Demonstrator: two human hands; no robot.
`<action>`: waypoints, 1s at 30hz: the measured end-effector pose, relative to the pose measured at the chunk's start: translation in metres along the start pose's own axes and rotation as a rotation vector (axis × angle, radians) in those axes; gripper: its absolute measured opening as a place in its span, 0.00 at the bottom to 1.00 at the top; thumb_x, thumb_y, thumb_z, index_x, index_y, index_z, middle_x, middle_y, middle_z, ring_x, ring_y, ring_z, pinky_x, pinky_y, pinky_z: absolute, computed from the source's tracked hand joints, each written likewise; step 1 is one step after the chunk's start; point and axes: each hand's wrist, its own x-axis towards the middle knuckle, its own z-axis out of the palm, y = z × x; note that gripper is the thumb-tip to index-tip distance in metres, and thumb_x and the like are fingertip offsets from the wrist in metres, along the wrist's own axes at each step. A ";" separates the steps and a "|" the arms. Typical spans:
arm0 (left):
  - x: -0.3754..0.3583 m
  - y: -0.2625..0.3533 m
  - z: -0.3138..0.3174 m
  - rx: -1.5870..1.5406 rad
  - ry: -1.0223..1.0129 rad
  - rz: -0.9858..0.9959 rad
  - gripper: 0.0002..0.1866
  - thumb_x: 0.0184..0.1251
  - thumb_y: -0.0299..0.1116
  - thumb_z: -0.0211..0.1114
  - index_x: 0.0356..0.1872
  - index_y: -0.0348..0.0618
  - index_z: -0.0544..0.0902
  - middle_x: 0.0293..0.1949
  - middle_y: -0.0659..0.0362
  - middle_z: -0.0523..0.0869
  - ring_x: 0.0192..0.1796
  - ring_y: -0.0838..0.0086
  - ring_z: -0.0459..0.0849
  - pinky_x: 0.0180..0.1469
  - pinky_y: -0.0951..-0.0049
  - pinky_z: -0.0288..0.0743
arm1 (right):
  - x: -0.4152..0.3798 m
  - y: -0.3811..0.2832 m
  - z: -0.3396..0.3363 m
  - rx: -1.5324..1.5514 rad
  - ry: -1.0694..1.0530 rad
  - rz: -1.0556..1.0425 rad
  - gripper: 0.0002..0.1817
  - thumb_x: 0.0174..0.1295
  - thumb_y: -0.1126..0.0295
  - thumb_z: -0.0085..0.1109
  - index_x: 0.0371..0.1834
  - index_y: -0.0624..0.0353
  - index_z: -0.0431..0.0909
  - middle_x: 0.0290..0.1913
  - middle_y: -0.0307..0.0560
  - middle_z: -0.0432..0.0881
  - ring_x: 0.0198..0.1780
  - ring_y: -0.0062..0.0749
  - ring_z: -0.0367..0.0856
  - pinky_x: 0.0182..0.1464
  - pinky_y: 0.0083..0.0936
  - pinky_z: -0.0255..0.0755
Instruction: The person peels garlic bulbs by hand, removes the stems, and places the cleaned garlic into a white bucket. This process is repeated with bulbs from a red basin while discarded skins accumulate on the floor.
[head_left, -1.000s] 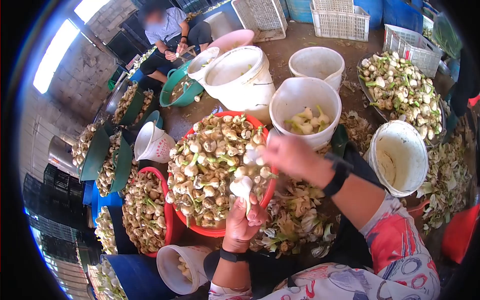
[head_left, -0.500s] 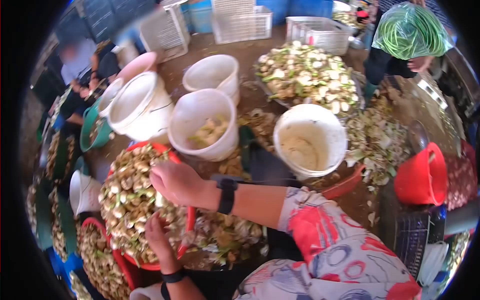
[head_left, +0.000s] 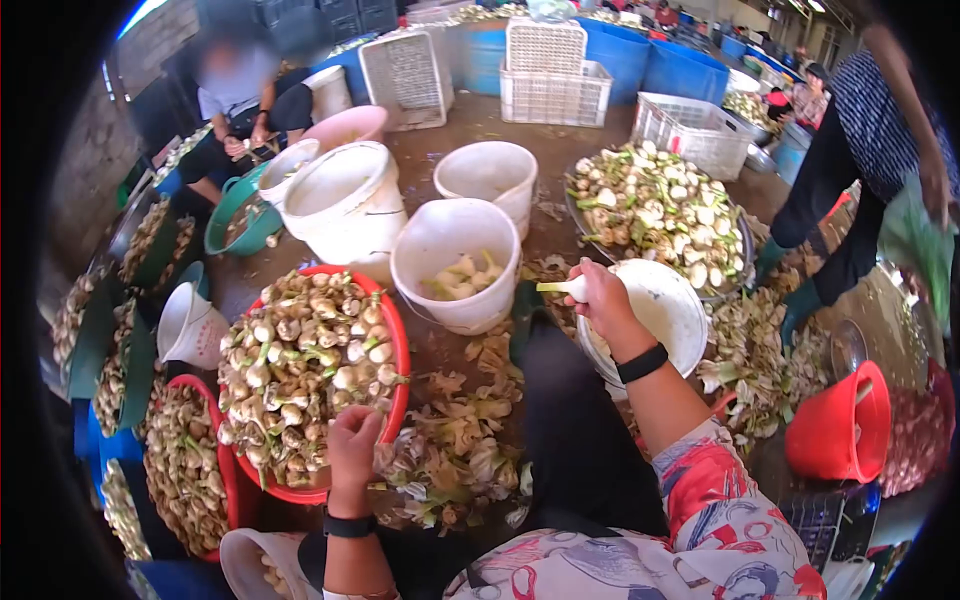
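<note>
My right hand pinches a pale peeled garlic bulb with a short green stem, over the left edge of a white bucket. My left hand is at the lower right rim of a red basin heaped with unpeeled garlic bulbs. Its fingers are pressed together, and what they hold, if anything, is too small to make out. Between the hands and further away stands a white bucket with several peeled bulbs inside.
Peelings cover the floor by my legs. Ahead right is a large pan of garlic. A red bucket stands right. One person sits at the back left; another person stands at the right with a green bag.
My view has shifted. My right hand has moved from above the red basin rightward to the white bucket, now with a peeled bulb. The standing person's green bag is lower.
</note>
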 end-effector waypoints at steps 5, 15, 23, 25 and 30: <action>-0.021 0.011 -0.017 -0.004 0.028 0.012 0.06 0.56 0.30 0.59 0.25 0.38 0.76 0.21 0.66 0.75 0.25 0.86 0.70 0.29 0.85 0.63 | -0.012 -0.020 0.065 0.063 -0.406 0.085 0.13 0.63 0.61 0.41 0.37 0.57 0.73 0.32 0.44 0.78 0.27 0.27 0.78 0.26 0.18 0.70; -0.047 0.003 -0.043 0.199 0.235 0.468 0.13 0.65 0.32 0.46 0.39 0.33 0.74 0.39 0.56 0.76 0.38 0.71 0.76 0.46 0.72 0.67 | -0.124 0.014 0.193 -0.066 -1.132 -0.097 0.12 0.62 0.69 0.42 0.40 0.66 0.73 0.33 0.44 0.77 0.32 0.22 0.74 0.34 0.19 0.69; -0.042 -0.016 -0.059 -0.101 0.254 0.321 0.11 0.66 0.35 0.48 0.37 0.37 0.72 0.24 0.53 0.74 0.28 0.69 0.72 0.33 0.70 0.67 | -0.151 0.021 0.254 -0.214 -0.976 -0.512 0.13 0.61 0.74 0.41 0.43 0.71 0.71 0.38 0.48 0.77 0.38 0.28 0.75 0.44 0.21 0.69; -0.048 -0.015 -0.079 -0.197 0.548 0.165 0.13 0.67 0.35 0.43 0.31 0.34 0.70 0.25 0.45 0.74 0.29 0.54 0.72 0.34 0.62 0.67 | -0.165 0.004 0.266 -0.026 -0.773 -0.346 0.16 0.61 0.73 0.42 0.50 0.69 0.67 0.35 0.48 0.76 0.36 0.26 0.76 0.41 0.19 0.70; -0.054 -0.045 -0.179 -0.941 1.430 0.179 0.12 0.67 0.34 0.43 0.24 0.42 0.67 0.13 0.64 0.66 0.15 0.82 0.66 0.17 0.81 0.58 | -0.166 0.005 0.267 -0.058 -0.907 -0.352 0.16 0.60 0.73 0.43 0.51 0.69 0.67 0.31 0.47 0.77 0.31 0.25 0.76 0.35 0.17 0.71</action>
